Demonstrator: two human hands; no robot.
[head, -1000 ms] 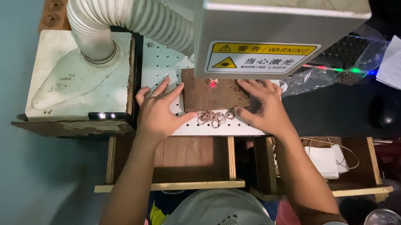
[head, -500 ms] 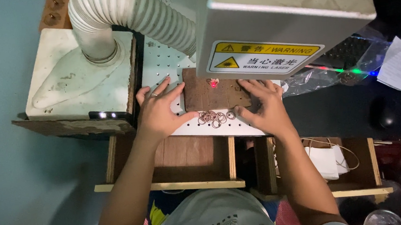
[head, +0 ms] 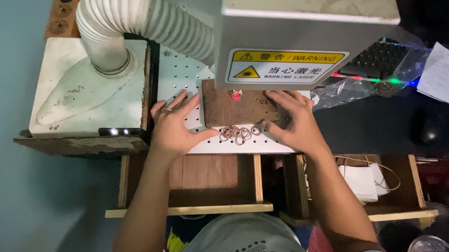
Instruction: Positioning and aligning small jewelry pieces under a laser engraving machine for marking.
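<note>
Head view: left hand lies flat, fingers spread wide, on the white perforated metal work plate, fingertips touching the left edge of the dark brown rectangular wooden block. It grips nothing. Right hand is flat too, fingers spread, pressing the block's right side, thumb near the front edge. The block sits under the grey box-shaped laser head with its yellow warning label; a small red light spot falls on the block's top near the back edge. A loose cluster of small copper-coloured wire rings lies just in front of the block, between the two thumbs, untouched.

Against the earlier frames, almost nothing has changed: both hands sit in the same place, block and rings unshifted. Judged from that, the block is being held steady under the spot, not repositioned.

The white ribbed exhaust hose runs to the left, over a cream hood.
</note>
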